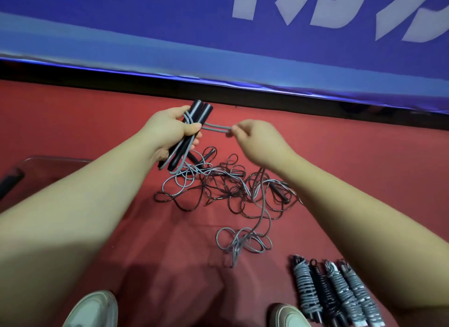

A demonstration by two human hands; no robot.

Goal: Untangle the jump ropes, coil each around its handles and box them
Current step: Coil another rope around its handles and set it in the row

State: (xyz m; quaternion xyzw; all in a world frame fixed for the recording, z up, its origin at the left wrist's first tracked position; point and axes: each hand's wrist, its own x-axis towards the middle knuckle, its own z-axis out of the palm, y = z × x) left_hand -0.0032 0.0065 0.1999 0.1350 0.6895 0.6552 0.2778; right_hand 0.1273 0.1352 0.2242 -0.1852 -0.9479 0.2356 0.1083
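My left hand (170,129) is wrapped round the pair of smooth black cylindrical handles (202,112), held side by side so they make one core to wind on. My thumb clamps the first turns of the thin grey plastic jump rope (216,128) against them so they cannot slip. My right hand (255,137) pinches that same rope in its fingertips just beside the handles, and the short doubled stretch between my hands is drawn taut, which I judge keeps the next wrap tight.

The rest of the grey rope trails down to the red floor (97,112), part of it through the knot of grey and dark thin ropes (226,183) below my hands, part lying in a looser grey heap (243,239) nearer my feet.

Four finished rope bundles (335,292) lie in a row by my right shoe (289,314), parked together for boxing. The clear plastic box (48,160) waits at my left.
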